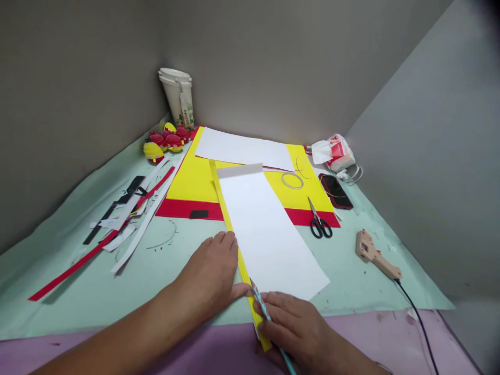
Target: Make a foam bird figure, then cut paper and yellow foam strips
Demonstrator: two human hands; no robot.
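A long white sheet of paper (265, 229) lies slanting toward me, its far end folded up. Along its left edge runs a narrow yellow strip (242, 265), straight like a ruler. My left hand (219, 271) presses on the strip, fingers curled together over it and thumb stretched across it lower down. In my right hand (292, 323) is a light blue pencil (262, 304), its tip against the strip's right edge, close to my left thumb. The right fingers are closed around the pencil and rest partly on the near end of the strip.
Yellow-and-red sheets (187, 179) lie behind, bearing another white sheet (244, 148), a tape ring (292, 180) and black-handled scissors (320, 226). At right are a phone (336, 191), tissues (339, 152) and a corded glue gun (377, 255). Paper strips (117, 219), red-yellow ornaments (167, 140) and a cup (177, 99) occupy the left.
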